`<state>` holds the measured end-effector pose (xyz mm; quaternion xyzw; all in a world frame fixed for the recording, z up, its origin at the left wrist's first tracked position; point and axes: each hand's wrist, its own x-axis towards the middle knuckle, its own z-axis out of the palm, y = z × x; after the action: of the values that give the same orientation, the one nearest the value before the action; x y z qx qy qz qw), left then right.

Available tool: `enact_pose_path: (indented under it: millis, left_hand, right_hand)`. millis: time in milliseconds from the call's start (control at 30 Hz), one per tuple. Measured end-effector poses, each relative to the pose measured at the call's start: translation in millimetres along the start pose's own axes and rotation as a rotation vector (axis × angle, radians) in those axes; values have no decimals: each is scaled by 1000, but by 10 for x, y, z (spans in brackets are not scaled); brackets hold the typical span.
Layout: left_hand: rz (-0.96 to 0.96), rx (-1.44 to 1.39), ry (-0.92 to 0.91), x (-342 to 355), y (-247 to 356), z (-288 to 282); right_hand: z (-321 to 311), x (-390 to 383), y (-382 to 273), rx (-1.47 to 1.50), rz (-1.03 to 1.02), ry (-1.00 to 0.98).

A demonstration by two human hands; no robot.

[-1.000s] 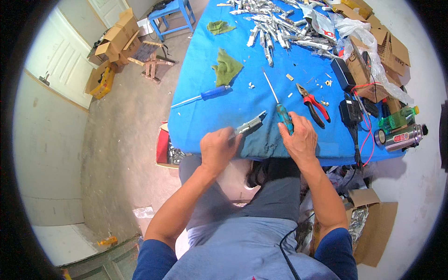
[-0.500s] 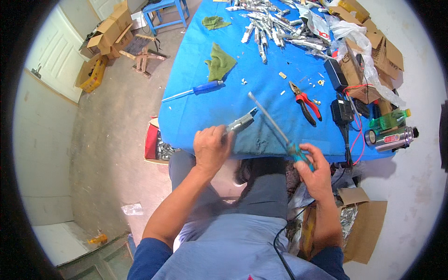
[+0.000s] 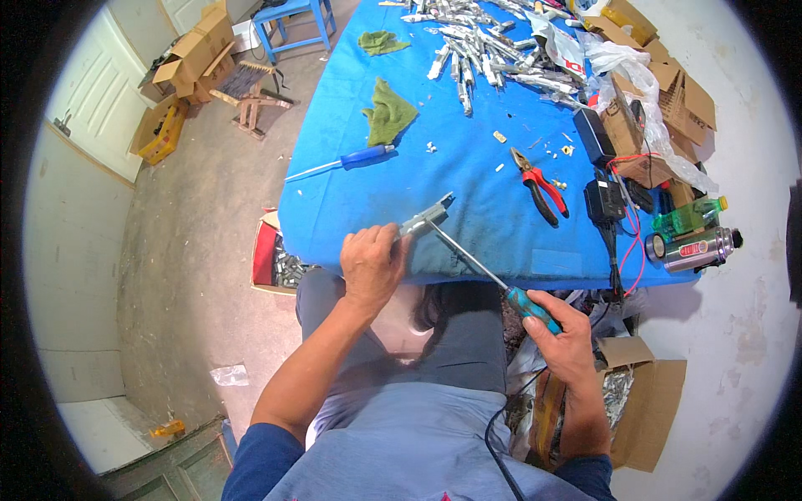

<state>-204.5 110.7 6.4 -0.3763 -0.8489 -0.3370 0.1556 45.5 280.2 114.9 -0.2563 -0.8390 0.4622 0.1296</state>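
Observation:
My left hand (image 3: 370, 263) is closed on one end of a slim silvery metal part (image 3: 424, 216), held just above the near edge of the blue-covered table (image 3: 334, 213). I cannot make out exactly what the part is. In my right hand (image 3: 561, 334) is a screwdriver (image 3: 532, 309) with a teal handle and a long shaft. Its tip meets the side of the metal part near the middle. A second screwdriver (image 3: 366, 156), blue-handled, lies to the left. Red-handled pliers (image 3: 541, 188) rest to the right with their jaws apart.
A pile of silvery parts (image 3: 484, 58) covers the far table, near two green cloths (image 3: 388, 113). Black power adapters (image 3: 603, 199), cables, a green bottle (image 3: 689, 217) and a steel flask (image 3: 697, 249) line the right edge. A red-sided box (image 3: 266, 259) of small metal pieces stands below left.
The screwdriver's tip has come down from above onto the metal part, and its shaft now lies flatter. My left hand keeps its hold on the part.

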Motion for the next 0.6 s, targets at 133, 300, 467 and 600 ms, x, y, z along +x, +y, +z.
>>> enact_pose_path:
  millis: [133,300,467,600]
  left_hand:
    - [8,4,-3,-1,-4,0]
    - [15,3,0,-5,2,-8]
    - [14,3,-5,-6,-2,-14]
    - [11,12,-17,-12,8,-21]
  right_hand:
    - [37,59,32,-80,-118,6]
    - [76,70,23,-225,-278,55]
    - [107,53,24,-312,-325,124]
    - [99,105,-23,-465,-450,146]
